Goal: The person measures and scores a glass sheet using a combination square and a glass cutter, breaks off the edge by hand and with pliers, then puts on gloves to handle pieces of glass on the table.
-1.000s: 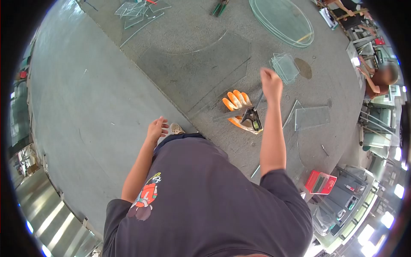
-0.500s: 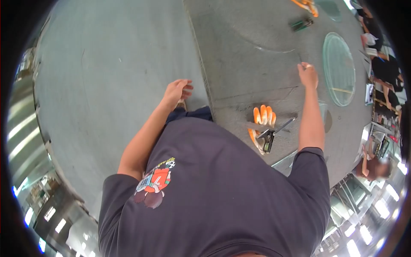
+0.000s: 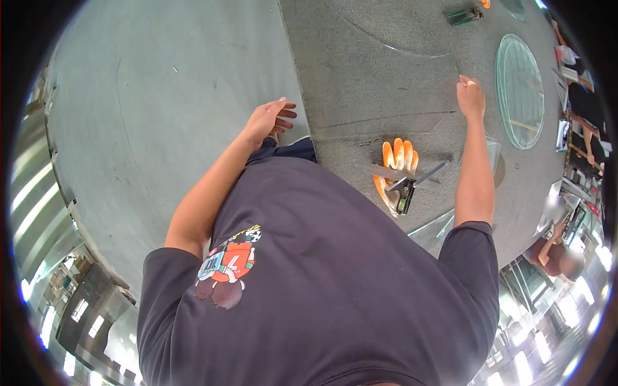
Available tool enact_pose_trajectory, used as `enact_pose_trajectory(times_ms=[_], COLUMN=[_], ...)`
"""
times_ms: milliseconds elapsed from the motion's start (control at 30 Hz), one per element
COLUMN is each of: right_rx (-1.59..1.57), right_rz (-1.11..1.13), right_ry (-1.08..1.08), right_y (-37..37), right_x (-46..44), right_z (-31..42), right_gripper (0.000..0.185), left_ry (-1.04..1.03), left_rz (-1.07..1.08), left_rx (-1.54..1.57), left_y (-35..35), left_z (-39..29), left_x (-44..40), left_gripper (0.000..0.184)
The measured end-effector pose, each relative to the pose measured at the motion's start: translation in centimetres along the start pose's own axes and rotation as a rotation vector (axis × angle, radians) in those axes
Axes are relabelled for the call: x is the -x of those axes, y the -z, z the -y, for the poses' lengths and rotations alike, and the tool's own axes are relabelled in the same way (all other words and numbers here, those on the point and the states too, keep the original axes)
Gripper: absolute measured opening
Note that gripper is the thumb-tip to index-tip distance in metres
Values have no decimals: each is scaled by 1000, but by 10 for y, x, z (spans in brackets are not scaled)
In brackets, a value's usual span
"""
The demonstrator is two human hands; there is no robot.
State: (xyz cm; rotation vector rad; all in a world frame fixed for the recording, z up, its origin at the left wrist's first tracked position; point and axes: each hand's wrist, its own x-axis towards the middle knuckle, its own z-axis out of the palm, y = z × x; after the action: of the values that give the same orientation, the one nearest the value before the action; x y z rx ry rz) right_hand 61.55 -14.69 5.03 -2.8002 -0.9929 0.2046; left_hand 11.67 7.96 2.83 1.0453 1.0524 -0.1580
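Note:
My right hand is closed in a pinch over the grey worktable, at the right end of a faint curved line that looks like a glass edge. A thin dark sliver juts from its fingertips, too fine to name. Over on the left, my left hand hovers beside the table's edge, fingers apart and holding nothing. Between my arms lies an orange-and-white work glove. Resting across it is a measuring tool with a black-and-green head and a steel blade.
Oval glass panes lie stacked right of my right hand. A small dark green object sits at the far side. Glass pieces lie near my right elbow. Another person is at the right, among benches and tools.
The view has shifted slightly, so the glove and glass appear higher. My right hand stays pinched at the curved line's end, and my left hand remains open.

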Motion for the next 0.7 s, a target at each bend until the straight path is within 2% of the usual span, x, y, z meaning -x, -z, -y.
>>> enact_pose_trajectory(times_ms=[100, 200, 300, 333, 400, 500, 600, 700], right_rx=[-38, -76, 60, 54, 47, 121, 72, 52], right_rz=[17, 13, -3, 17, 78, -26, -298, -406], right_ry=[25, -9, 0, 3, -2, -52, -101, 68], right_y=[-2, -8, -5, -4, -2, 3, 19, 32], right_x=[8, 15, 28, 24, 23, 27, 52, 101], right_z=[7, 14, 29, 29, 24, 27, 33, 24], right_gripper=[40, 43, 46, 47, 49, 50, 50, 44], left_ry=[8, -66, -147, -125, -122, -112, -114, -134], left_rz=[10, 0, 12, 20, 6, -21, -40, -49], left_rx=[61, 128, 83, 107, 103, 101, 82, 61], left_y=[0, -4, -4, -4, -7, -8, -9, -14], left_z=[-1, 2, 15, 10, 8, 5, 9, 11], left_x=[5, 6, -11, -8, -6, -6, -6, -5], left_gripper=[57, 49, 39, 32, 32, 32, 32, 34])
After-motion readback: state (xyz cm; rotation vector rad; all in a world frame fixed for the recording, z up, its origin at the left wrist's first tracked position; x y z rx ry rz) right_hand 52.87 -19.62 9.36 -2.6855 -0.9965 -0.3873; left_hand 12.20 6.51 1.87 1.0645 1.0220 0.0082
